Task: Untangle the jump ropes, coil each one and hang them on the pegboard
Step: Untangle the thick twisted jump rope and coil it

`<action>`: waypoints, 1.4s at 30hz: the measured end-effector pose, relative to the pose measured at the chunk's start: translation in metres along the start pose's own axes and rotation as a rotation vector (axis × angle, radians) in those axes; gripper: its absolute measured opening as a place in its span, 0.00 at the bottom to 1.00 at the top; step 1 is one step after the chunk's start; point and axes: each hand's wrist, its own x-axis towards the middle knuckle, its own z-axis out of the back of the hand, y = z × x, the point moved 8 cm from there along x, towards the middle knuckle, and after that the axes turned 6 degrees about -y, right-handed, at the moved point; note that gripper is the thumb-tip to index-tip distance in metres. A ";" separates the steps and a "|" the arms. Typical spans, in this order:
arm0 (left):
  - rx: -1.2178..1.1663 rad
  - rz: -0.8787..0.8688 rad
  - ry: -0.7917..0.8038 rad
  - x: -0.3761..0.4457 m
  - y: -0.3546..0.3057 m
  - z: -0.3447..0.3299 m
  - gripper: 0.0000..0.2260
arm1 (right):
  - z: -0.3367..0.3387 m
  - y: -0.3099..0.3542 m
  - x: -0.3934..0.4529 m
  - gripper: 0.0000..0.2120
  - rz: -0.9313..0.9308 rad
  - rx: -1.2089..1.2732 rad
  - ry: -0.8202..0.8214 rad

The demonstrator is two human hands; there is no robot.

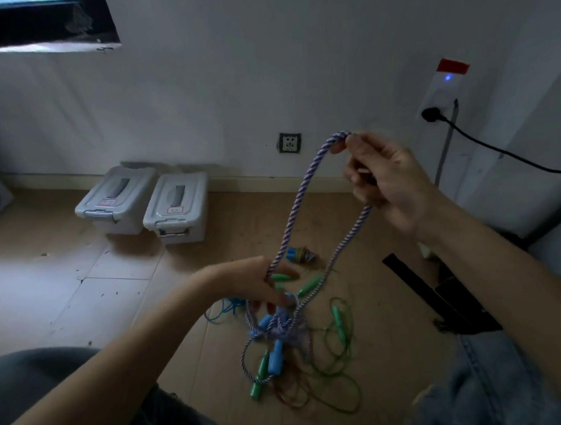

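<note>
Jeans-clad knees (492, 379) flank the rope tangle (284, 337) on the floor; my right hand (383, 179) pinches the purple-white rope (299, 192) high, my left hand (260, 284) grips it lower. Pulling harder may cinch the knot around the handles

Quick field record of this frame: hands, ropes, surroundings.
right hand: raised, pinches the top of a loop of the purple-white rope
left hand: lower, holds the same rope's loop near the green handles
tangle: on the floor; purple-white, green and blue ropes with blue and green handles knotted together
bins: two lidded grey bins by the wall
pegboard: not in view
</note>
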 end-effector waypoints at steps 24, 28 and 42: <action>-0.294 0.005 0.014 0.007 -0.011 -0.001 0.07 | -0.049 -0.058 -0.029 0.14 0.352 -1.461 0.296; 0.389 0.295 -0.019 -0.001 0.043 0.003 0.12 | -0.010 -0.071 -0.016 0.13 0.244 -1.890 0.125; 0.044 0.076 -0.261 0.000 -0.013 0.041 0.10 | -0.049 -0.068 -0.025 0.02 0.012 -1.142 0.569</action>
